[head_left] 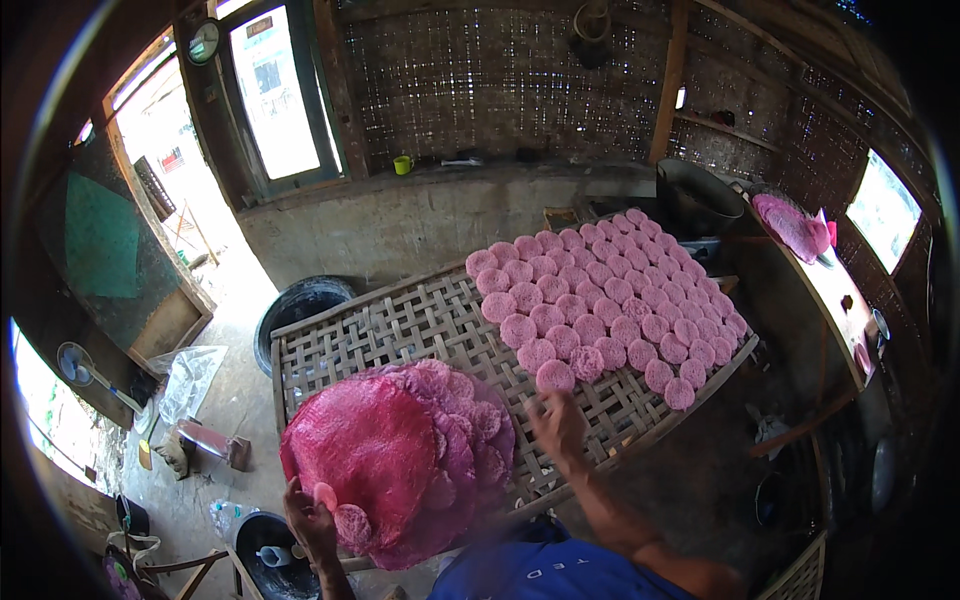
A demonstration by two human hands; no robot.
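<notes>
On a woven bamboo rack [390, 325], round pink lacy discs [590, 290], like raw crackers, lie in close rows over the far right part. At the near left, a shiny deep-pink sheet [365, 450] rests on a stack with more discs [465, 410] spread along its right side. My left hand [312, 522] is at the sheet's near left edge, fingers curled against a small pink disc [325, 495]; another disc [352, 525] lies beside it. My right hand [560, 430] is just below the nearest disc of the rows [555, 376], its fingers blurred.
Behind the rack's left end stands a dark round tub [300, 305]. A black basin [275, 560] sits near my left forearm. A large dark pot [697, 200] stands beyond the discs, and a side table [825, 290] with pink material [790, 225] runs along the right.
</notes>
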